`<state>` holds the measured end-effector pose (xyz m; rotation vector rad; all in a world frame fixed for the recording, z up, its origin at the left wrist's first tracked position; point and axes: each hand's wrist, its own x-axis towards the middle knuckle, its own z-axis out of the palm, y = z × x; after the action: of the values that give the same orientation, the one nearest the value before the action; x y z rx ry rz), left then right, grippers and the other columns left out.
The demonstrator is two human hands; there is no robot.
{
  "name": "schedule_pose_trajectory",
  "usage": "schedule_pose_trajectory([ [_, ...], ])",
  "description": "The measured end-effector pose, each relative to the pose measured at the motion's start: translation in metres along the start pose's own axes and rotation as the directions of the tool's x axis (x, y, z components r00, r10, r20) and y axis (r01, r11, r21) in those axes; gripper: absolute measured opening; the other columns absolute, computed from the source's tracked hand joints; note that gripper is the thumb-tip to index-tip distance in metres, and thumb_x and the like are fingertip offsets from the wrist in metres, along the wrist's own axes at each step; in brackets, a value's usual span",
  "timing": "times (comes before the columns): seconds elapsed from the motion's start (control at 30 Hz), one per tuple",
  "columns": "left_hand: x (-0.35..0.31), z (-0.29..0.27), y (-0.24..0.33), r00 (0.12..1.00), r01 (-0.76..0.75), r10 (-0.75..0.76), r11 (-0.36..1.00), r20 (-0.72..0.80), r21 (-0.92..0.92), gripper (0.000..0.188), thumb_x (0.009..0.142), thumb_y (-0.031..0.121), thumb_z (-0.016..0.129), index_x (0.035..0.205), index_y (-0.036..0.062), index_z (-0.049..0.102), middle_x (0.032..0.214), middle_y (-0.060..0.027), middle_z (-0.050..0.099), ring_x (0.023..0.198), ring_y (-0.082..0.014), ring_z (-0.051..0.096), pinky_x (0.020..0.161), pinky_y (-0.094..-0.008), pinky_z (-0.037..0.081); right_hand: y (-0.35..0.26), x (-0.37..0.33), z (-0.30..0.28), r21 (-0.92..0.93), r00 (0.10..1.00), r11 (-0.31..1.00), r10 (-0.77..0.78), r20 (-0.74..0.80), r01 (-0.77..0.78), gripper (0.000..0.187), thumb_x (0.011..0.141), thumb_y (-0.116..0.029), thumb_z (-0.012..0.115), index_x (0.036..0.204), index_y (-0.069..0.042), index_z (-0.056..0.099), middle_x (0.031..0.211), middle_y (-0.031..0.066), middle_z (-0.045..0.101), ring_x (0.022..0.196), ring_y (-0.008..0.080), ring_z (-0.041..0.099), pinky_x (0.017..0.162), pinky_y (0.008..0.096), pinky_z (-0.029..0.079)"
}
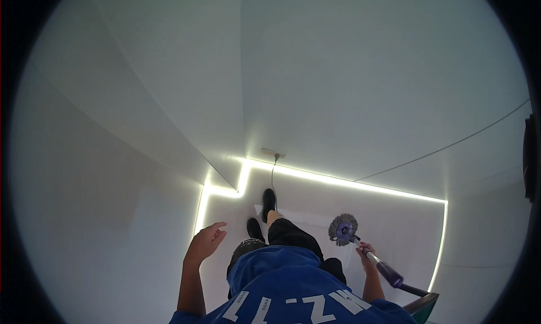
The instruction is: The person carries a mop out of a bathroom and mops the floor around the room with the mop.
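Note:
My right hand (367,250) is closed around the pole of a long-handled duster (343,230). Its round, fluffy grey head with a purple centre points away from me, to the left of the hand. Behind the hand, the thick purple section of the pole runs toward the lower right. My left hand (206,242) hangs in the air at my left side, with nothing in it. Its fingers are apart and loosely bent, near the lit left wall edge.
Plain pale walls meet at a corner ahead, with a bright light strip (360,184) along their base. A dark cable (273,177) runs from a wall socket (273,153) down to my black shoe (269,205). At lower right stands a dark-framed green object (425,308), partly cut off.

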<state>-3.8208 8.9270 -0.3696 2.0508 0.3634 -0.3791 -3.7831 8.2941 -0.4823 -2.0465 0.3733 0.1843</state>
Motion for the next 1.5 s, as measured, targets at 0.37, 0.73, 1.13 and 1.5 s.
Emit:
schedule_pose_trajectory([
  [0.37,-0.029,0.033,-0.037,0.957,0.089,-0.122,0.987,0.262,0.135,0.035,0.091,0.031,0.055,0.119,0.0094,0.060,0.086,-0.0143,0.067,0.079,-0.0275,0.065,0.076,-0.0356,0.051,0.012,0.036,0.003,-0.274,0.965,0.962,-0.076,-0.252,0.004,0.015,0.088,-0.016,0.063,0.097,-0.004,0.063,0.098,0.0096,0.064,0.094,0.0168,0.059,0.088,0.0307,0.045],
  [0.73,0.027,0.123,0.170,0.805,-0.518,0.547,0.836,0.229,-0.180,0.066,0.076,0.025,0.076,0.134,0.0118,0.047,0.123,-0.0123,0.053,0.113,-0.0272,0.055,0.092,-0.0343,0.045,0.057,0.060,0.017,-0.012,0.996,0.996,-0.092,-0.010,0.092,0.006,0.077,-0.002,0.062,0.083,-0.003,0.061,0.078,0.0110,0.065,0.077,0.0243,0.064,0.074,0.0316,0.050],
  [1.13,0.024,0.214,0.413,0.340,-0.360,0.890,0.422,0.305,-0.832,0.018,0.073,0.007,0.069,0.070,0.0067,0.051,0.068,-0.0043,0.051,0.066,-0.0234,0.055,0.086,-0.0464,0.046,-0.050,0.094,-0.057,-0.300,0.886,0.837,-0.401,0.231,0.457,0.024,0.067,-0.020,0.071,0.058,-0.003,0.057,0.055,0.0148,0.055,0.052,0.0346,0.056,0.050,0.0401,0.044],
  [1.5,-0.086,0.054,0.475,0.331,-0.630,0.941,0.163,-0.072,-0.759,0.024,0.077,0.016,0.069,0.058,0.0070,0.059,0.051,-0.0056,0.057,0.048,-0.0173,0.060,0.050,-0.0308,0.051,-0.259,0.056,0.003,0.215,0.411,0.643,-0.675,0.613,0.735,0.030,0.069,-0.033,0.068,0.060,-0.008,0.053,0.058,0.0092,0.056,0.057,0.0317,0.058,0.054,0.0403,0.045],
])
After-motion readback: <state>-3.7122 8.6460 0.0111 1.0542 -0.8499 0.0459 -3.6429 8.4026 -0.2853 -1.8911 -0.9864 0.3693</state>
